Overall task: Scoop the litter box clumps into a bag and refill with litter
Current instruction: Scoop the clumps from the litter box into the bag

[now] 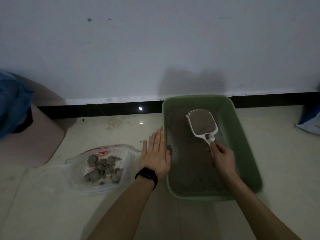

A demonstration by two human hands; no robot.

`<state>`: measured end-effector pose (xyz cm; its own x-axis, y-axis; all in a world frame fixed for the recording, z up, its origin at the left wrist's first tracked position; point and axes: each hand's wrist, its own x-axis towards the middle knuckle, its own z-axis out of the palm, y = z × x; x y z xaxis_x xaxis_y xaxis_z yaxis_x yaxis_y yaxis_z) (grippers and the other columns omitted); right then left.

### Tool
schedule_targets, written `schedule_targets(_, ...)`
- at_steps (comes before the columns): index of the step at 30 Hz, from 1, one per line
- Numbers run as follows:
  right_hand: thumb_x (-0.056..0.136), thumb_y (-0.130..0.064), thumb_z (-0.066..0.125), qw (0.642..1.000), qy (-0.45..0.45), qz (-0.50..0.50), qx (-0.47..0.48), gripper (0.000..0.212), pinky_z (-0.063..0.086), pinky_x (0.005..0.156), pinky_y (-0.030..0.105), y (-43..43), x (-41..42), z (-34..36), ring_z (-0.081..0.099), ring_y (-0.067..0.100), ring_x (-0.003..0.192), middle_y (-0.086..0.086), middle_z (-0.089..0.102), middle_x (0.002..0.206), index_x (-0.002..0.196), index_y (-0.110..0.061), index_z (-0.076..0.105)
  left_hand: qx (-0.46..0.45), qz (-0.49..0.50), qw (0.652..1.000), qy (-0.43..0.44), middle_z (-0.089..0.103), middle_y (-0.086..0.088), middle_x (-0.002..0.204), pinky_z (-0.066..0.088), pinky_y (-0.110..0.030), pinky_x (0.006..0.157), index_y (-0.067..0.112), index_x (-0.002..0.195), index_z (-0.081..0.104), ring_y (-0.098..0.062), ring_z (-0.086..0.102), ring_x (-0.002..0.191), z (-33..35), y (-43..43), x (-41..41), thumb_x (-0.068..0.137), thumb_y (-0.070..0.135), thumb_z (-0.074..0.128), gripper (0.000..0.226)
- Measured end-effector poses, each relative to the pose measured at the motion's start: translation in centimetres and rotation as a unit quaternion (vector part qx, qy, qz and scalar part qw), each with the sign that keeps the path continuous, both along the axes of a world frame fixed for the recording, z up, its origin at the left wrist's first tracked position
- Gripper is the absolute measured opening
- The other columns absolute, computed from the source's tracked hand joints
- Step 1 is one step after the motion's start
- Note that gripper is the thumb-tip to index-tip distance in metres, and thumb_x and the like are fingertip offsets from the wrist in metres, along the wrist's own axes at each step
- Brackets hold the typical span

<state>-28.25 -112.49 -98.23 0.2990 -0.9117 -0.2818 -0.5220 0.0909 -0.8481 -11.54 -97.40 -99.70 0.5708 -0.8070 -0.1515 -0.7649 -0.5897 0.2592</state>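
A green litter box (247, 144) with grey-brown litter stands on the floor by the wall. My right hand (222, 157) grips the handle of a white slotted scoop (202, 123), which is held over the box and is full of litter. My left hand (155, 153) lies flat with straight fingers against the outer left wall of the box. Left of it a clear plastic bag (102, 168) with red print lies open on the floor and holds several grey clumps (103, 168). A small clump (169, 148) sits inside the box by the left wall.
A beige bin (34, 135) with a blue liner (12, 103) stands at the far left. A blue and white litter sack (310, 122) shows at the right edge. Crumbs of litter dot the tiled floor near the black skirting.
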Motion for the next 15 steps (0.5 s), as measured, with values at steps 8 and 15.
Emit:
schedule_targets(8,0.098,-0.032,0.052,0.998,0.050,0.018,-0.023,0.032,0.036,0.054,0.030,1.3,-2.7,1.1,0.048,0.021,0.050,0.002,0.055,0.052,0.073,-0.020,0.066,0.029,-0.010,0.999,-0.007,-0.031,0.003,0.155,-0.015,-0.042,0.117,0.017,0.150,-0.025,-0.013,-0.023,0.145,0.9,0.2,0.2,0.101,0.040,0.014,0.067)
schedule_targets(15,0.098,-0.033,0.051,0.996,0.071,0.030,-0.047,0.029,0.045,0.063,0.031,1.5,-3.3,2.1,0.061,0.020,0.061,-0.002,0.066,0.066,0.076,-0.022,0.066,0.037,-0.046,0.998,-0.027,-0.031,0.003,0.154,-0.016,-0.042,0.115,0.020,0.144,-0.030,-0.015,-0.020,0.147,1.3,0.2,0.4,0.097,0.040,0.005,0.062)
